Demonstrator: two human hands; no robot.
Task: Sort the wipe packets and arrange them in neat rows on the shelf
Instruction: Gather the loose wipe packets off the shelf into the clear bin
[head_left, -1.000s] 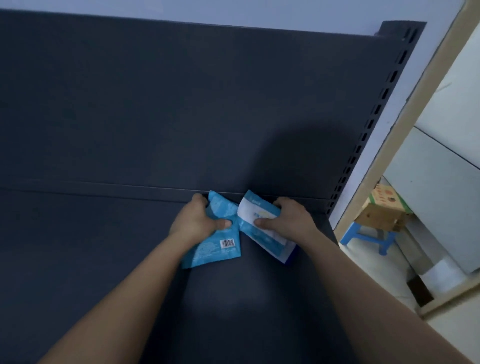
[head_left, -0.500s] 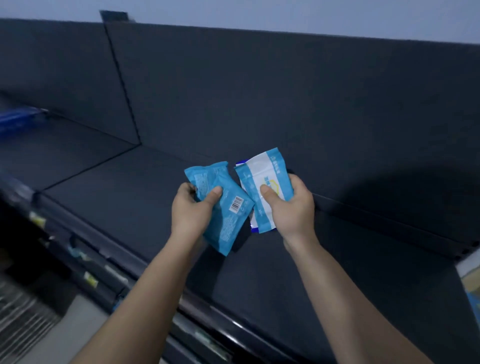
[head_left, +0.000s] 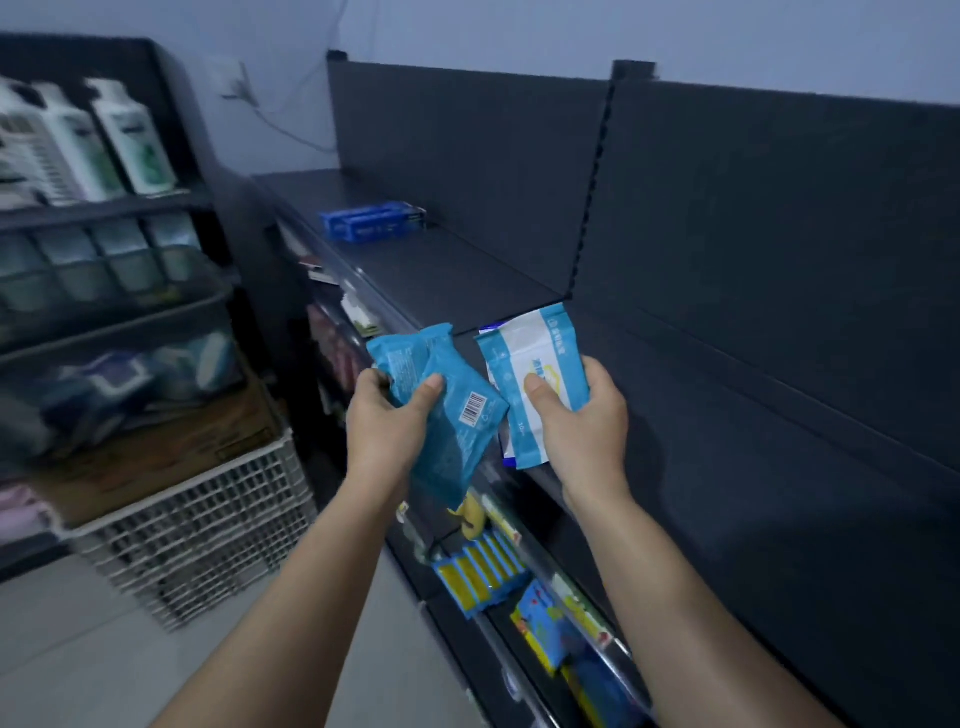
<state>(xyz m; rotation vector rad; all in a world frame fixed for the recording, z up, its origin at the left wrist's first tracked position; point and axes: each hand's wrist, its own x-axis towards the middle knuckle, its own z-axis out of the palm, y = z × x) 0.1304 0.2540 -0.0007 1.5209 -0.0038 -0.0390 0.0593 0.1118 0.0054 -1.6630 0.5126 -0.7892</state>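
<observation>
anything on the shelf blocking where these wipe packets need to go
Nothing visible. The left hand holds the blue packets, the right hand the white-and-blue packet, above the dark shelf, bare there. Only blue boxes lie at its far end.

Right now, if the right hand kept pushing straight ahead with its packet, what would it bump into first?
Probably the dark shelf back panel; the right hand and its white-and-blue packet seem to have nothing in between, though depth is unclear.
</observation>
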